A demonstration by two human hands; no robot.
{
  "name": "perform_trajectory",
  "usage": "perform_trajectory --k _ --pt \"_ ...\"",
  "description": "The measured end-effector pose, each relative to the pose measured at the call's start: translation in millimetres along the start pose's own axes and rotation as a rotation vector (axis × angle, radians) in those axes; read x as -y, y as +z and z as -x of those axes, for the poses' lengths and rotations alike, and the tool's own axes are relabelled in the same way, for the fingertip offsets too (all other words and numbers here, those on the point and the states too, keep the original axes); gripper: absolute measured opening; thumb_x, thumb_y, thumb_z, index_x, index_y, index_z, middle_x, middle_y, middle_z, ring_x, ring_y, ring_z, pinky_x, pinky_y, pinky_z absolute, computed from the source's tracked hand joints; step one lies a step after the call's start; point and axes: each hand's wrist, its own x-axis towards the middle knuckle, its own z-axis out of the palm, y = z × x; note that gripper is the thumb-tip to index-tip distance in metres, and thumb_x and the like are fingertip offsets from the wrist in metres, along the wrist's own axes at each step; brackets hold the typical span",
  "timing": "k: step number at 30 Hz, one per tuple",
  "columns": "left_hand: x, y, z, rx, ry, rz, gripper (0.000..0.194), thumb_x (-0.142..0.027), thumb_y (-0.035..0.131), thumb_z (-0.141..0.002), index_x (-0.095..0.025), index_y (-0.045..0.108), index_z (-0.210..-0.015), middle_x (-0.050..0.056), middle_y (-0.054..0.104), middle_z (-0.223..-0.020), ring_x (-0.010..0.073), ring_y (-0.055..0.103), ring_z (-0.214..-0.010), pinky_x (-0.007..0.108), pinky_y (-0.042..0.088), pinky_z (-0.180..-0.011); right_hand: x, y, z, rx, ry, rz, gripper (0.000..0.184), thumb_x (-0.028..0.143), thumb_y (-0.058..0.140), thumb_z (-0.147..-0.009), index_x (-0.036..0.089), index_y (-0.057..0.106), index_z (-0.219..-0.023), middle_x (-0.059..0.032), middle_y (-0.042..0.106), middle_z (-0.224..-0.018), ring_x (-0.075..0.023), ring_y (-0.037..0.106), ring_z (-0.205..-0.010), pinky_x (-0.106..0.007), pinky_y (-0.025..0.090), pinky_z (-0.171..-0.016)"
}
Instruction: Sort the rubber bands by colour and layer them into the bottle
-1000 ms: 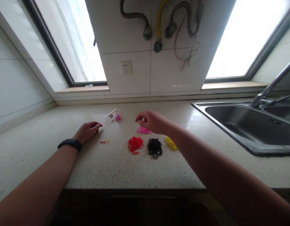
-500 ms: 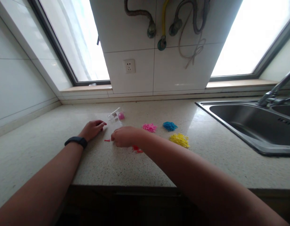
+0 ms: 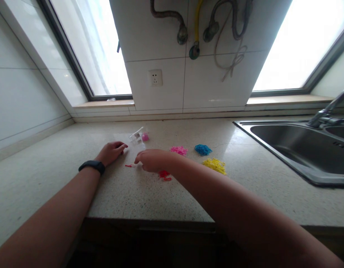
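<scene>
1. I have the right hand [image 3: 153, 160] low over the counter, fingers bent and tips pointing left and down; whether they pinch anything, I cannot tell.
2. Just left of those fingertips lies a small red strip [image 3: 128, 165], with a paler bit beside it, too small for me to make out.
3. Partly covered by the right hand and wrist, on their near side, is a red pile [image 3: 164, 174] of small band-like pieces.
4. Left of the right hand and slightly beyond, the left hand [image 3: 112, 152] rests loosely curled; I cannot see inside its fingers. A dark wristband [image 3: 91, 167] circles that wrist.
5. Beyond both hands sits a clear plastic container [image 3: 136, 134] with a pink ball [image 3: 145, 137] at its right end.
6. Right of the right hand, past the wrist, I see a pink pile [image 3: 179, 150], then a blue pile [image 3: 203, 150]; a yellow pile [image 3: 214, 165] lies beyond the forearm.
7. Well to the right is the steel sink [image 3: 286, 149].
</scene>
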Motion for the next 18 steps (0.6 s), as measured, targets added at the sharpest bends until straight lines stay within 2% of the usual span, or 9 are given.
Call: perform_trajectory --k 3,5,11,15,18 --pt "0 -0.6 0 0.006 -0.008 0.012 0.047 -0.055 0.053 -0.084 -0.017 0.076 -0.097 0.002 0.068 -0.069 0.0184 0.060 -0.065 0.028 0.042 -0.063 -11 -8 13 -0.054 -0.064 -0.078 0.044 0.002 0.057 -0.083 0.013 0.068 -0.125 -0.0151 0.065 -0.134 -0.0226 0.061 -0.119 -0.032 0.044 -0.102" --pt "0 -0.8 0 0.008 -0.012 0.012 0.046 -0.055 0.053 -0.084 -0.017 0.076 -0.098 0.002 0.068 -0.069 0.0179 0.059 -0.063 0.028 0.042 -0.063 -20 -15 28 -0.126 -0.053 -0.169 0.044 0.002 0.055 -0.085 0.013 0.069 -0.125 -0.0136 0.068 -0.129 -0.0205 0.064 -0.112 -0.032 0.045 -0.100" --pt "0 -0.8 1 0.009 -0.016 0.001 0.046 -0.056 0.054 -0.084 -0.018 0.076 -0.097 0.002 0.068 -0.069 0.0182 0.059 -0.064 0.028 0.042 -0.063 -48 -29 90 -0.298 0.123 -0.445 0.040 0.008 0.054 -0.088 0.015 0.070 -0.124 -0.0101 0.073 -0.113 -0.0137 0.064 -0.082 -0.029 0.050 -0.080" --pt "0 -1.6 1 0.020 -0.015 -0.006 0.045 -0.056 0.054 -0.084 -0.018 0.075 -0.096 0.001 0.068 -0.068 0.0183 0.058 -0.063 0.028 0.041 -0.062 -63 -26 121 -0.355 0.223 -0.517 0.039 0.013 0.056 -0.089 0.016 0.070 -0.125 -0.0080 0.074 -0.100 -0.0127 0.063 -0.077 -0.027 0.050 -0.073" --pt "1 -1.8 0 0.017 -0.020 -0.021 0.044 -0.056 0.054 -0.084 -0.019 0.075 -0.096 0.001 0.068 -0.068 0.0183 0.058 -0.062 0.028 0.040 -0.061 -66 -22 128 -0.369 0.271 -0.486 0.038 0.012 0.056 -0.089 0.015 0.070 -0.124 -0.0075 0.074 -0.094 -0.0131 0.063 -0.078 -0.027 0.050 -0.073"
